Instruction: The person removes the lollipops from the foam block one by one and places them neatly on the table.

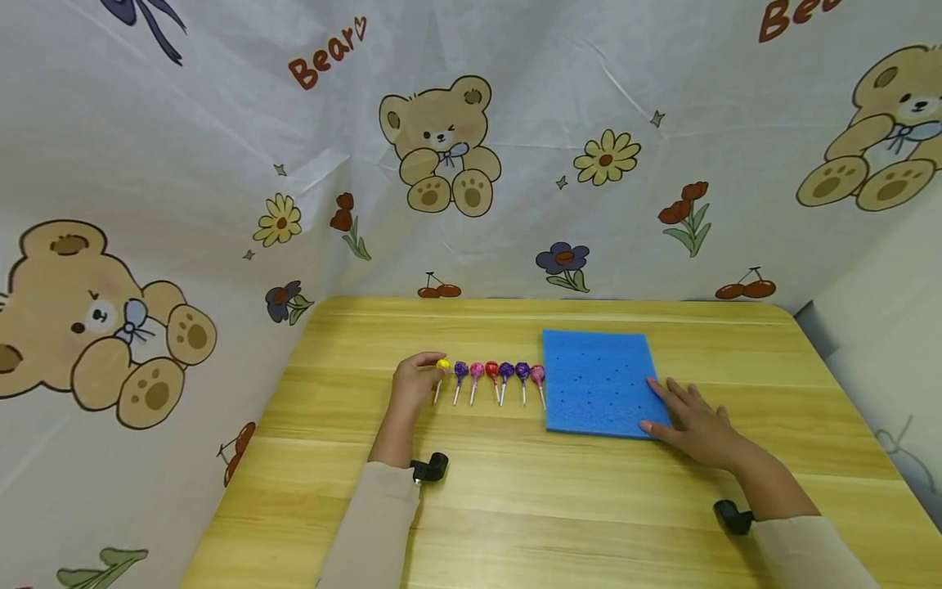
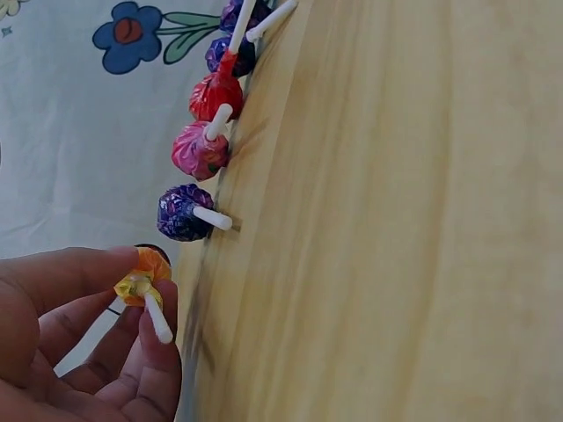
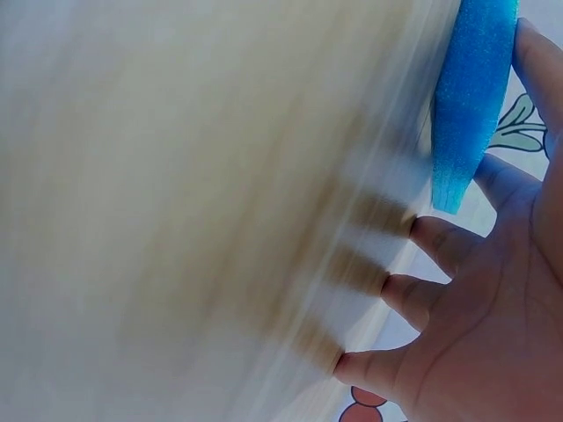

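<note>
Between thumb and fingers, my left hand point(image 1: 416, 379) pinches a yellow-wrapped lollipop point(image 2: 141, 286) by its head, the white stick pointing toward the wrist camera. To its right runs a row of lollipops: a purple one point(image 1: 461, 370), a pink one point(image 1: 477, 370), a red one point(image 1: 492, 370), then more purple ones and another pink one point(image 1: 538, 375) beside the foam. My right hand point(image 1: 695, 421) is spread at the right edge of a blue foam board point(image 1: 599, 393) dotted with small holes. Its thumb and index finger touch the board, while the other fingertips point(image 3: 422, 227) rest on the table.
The wood-grain table point(image 1: 500, 507) ends at the back against a pale cloth point(image 1: 530, 221) printed with bears and flowers. A black wrist camera point(image 1: 434, 467) sits on the left wrist, and another one point(image 1: 733, 517) on the right.
</note>
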The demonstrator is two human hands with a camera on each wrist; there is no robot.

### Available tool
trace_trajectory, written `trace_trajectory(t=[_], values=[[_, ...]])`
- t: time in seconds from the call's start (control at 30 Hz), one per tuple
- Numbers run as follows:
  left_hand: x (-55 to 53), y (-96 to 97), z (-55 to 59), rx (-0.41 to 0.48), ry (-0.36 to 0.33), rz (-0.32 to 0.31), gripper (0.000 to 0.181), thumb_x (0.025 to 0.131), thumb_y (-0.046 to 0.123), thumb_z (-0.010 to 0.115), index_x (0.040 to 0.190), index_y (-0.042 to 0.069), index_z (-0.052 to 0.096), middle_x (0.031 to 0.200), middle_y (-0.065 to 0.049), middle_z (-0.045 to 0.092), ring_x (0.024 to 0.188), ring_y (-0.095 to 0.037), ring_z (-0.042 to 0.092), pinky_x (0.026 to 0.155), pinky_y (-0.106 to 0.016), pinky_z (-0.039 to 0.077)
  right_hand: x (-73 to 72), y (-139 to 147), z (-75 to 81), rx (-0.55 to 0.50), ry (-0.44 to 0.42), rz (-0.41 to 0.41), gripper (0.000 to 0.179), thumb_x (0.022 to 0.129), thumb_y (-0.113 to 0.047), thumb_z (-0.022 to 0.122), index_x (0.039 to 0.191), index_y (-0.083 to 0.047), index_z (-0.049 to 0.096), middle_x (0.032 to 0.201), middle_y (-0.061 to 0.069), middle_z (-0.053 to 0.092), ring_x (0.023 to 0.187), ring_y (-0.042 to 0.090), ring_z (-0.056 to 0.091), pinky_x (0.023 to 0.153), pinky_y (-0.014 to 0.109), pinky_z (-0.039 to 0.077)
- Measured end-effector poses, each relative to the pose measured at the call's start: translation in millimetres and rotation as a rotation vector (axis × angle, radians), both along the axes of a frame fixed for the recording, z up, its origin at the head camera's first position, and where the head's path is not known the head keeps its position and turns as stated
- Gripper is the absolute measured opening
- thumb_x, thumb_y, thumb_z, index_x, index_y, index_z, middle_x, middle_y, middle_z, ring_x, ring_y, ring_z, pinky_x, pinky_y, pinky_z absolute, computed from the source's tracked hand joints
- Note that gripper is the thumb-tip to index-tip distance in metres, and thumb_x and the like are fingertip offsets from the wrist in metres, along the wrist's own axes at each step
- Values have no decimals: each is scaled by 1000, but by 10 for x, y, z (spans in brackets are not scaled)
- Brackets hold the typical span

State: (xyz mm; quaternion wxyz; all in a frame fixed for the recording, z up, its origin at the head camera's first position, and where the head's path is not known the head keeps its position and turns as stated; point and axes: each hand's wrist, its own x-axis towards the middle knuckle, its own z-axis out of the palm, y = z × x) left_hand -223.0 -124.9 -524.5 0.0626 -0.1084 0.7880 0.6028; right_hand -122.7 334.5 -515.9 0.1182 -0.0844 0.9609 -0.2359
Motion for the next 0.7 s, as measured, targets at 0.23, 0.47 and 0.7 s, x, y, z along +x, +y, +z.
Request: trace_trajectory(t=[0.23, 0.47, 0.7], values=[[-24, 9, -7, -45, -12, -4, 28, 93, 8, 70, 120, 10, 73, 124, -13, 68, 98, -22, 66, 71, -26, 51, 8, 4, -2, 6, 15, 7, 88, 98, -51, 61, 164, -18, 14, 163, 34, 17, 144, 67, 11, 96, 90, 9], [-53, 29, -20, -63, -11, -1, 27, 92, 5, 70, 119, 8, 73, 122, -14, 70, 101, -26, 69, 76, -27, 55, 7, 3, -2, 2, 17, 11, 87, 98, -51, 61, 164, -18, 15, 163, 34, 17, 144, 67, 11, 97, 90, 9], [-52, 43, -37, -62, -6, 13, 33, 89, -2, 68, 120, 9, 74, 124, -15, 70, 103, -26, 68, 78, -27, 56, 12, 13, 19, -6, 12, 10, 87, 98, -51, 60, 164, -18, 14, 163, 34, 16, 143, 68, 10, 96, 90, 9]])
